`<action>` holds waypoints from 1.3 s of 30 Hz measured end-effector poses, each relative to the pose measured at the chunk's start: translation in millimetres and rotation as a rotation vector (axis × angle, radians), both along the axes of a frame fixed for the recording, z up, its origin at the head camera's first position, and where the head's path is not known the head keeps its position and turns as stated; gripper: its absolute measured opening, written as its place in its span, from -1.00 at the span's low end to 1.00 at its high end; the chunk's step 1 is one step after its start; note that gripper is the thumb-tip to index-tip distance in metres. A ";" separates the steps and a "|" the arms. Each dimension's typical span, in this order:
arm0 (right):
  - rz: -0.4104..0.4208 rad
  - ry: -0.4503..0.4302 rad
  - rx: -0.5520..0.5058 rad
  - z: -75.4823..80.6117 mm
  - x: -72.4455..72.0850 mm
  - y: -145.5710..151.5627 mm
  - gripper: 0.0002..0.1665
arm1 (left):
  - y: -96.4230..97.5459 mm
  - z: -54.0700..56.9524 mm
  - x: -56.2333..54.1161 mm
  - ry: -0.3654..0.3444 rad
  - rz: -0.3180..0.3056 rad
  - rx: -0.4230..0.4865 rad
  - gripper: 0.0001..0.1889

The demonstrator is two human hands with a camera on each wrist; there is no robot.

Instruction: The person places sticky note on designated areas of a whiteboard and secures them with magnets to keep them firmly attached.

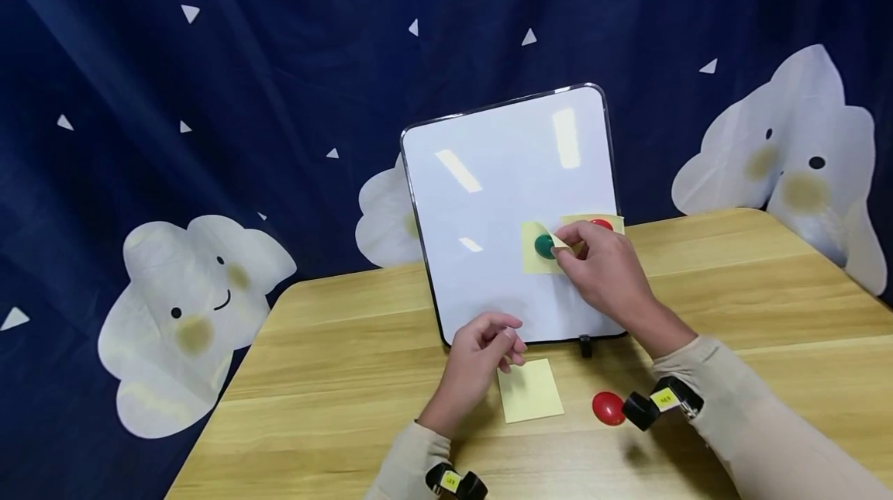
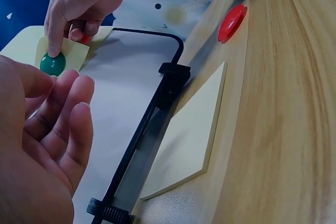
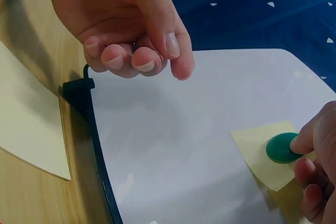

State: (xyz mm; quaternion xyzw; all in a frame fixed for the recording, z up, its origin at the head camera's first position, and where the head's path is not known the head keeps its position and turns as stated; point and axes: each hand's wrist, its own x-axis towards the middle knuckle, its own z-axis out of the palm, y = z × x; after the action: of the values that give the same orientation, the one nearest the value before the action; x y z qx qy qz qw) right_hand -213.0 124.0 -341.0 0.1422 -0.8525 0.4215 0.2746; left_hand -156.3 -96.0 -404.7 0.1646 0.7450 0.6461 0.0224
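Observation:
On the whiteboard, a yellow sticky note lies under a round green magnet. My right hand pinches the note's lifted right side, a fingertip against the magnet in both wrist views. Just to the right, a second sticky note carries a red magnet, both partly hidden by that hand. My left hand hovers before the board's lower edge, fingers loosely bent and holding nothing. Below it lies a pad of yellow sticky notes.
Another red magnet lies on the wooden table, right of the pad and near my right wrist's camera. Black feet prop the board's lower edge. Behind the table hangs a dark blue curtain with cloud prints.

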 end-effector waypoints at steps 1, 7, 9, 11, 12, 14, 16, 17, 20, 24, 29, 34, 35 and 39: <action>-0.001 0.000 0.006 0.0 0.1 0.1 -0.81 | 0.1 -0.2 0.0 -0.001 -0.003 0.000 -0.77; -0.010 0.016 0.044 -0.7 0.4 0.6 -0.77 | 0.6 -0.2 0.8 -0.006 -0.016 -0.009 -0.77; -0.009 0.034 0.053 -1.2 0.6 0.9 -0.78 | 0.8 -0.3 1.0 -0.005 -0.021 -0.011 -0.77; -0.010 0.056 0.065 -2.0 1.4 1.2 -0.78 | 1.2 -0.4 1.0 -0.006 -0.025 -0.012 -0.77; -0.010 0.068 0.072 -2.3 1.9 1.4 -0.78 | 1.3 -0.5 0.9 -0.008 -0.027 -0.012 -0.76; -0.009 0.090 0.087 -2.9 2.9 1.7 -0.78 | 1.7 -0.8 0.6 -0.010 -0.031 -0.014 -0.76; -0.006 0.112 0.096 -3.0 3.9 2.1 -0.77 | 1.8 -1.3 0.2 -0.013 -0.033 -0.017 -0.77; -0.003 0.121 0.099 -2.7 4.3 2.2 -0.77 | 1.7 -1.7 0.0 -0.013 -0.034 -0.018 -0.77; 0.009 0.135 0.099 -1.1 4.6 1.9 -0.77 | 1.5 -2.8 -0.6 -0.011 -0.037 -0.021 -0.77; 0.015 0.121 0.092 0.6 1.9 0.6 -0.77 | 1.4 -3.7 -0.2 -0.014 -0.044 -0.020 -0.77; 0.011 0.106 0.094 2.5 -1.9 -1.1 -0.79 | 1.0 -3.5 0.9 -0.024 -0.048 -0.019 -0.77; -0.011 0.106 0.114 4.2 -4.5 -1.4 -0.80 | 1.4 -1.5 1.5 -0.025 -0.052 -0.024 -0.76; -0.016 0.107 0.118 4.4 -4.7 -1.4 -0.80 | 1.4 -1.1 1.6 -0.024 -0.053 -0.026 -0.77; -0.035 0.111 0.136 4.3 -5.1 -2.4 -0.81 | 1.0 0.3 2.0 -0.029 -0.054 -0.028 -0.77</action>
State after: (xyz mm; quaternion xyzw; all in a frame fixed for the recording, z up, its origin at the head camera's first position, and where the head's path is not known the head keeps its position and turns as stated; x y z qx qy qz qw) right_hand -218.1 121.6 -336.7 0.1687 -0.8649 0.3492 0.3187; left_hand -154.3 -95.0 -404.4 0.1748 0.7489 0.6370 0.0529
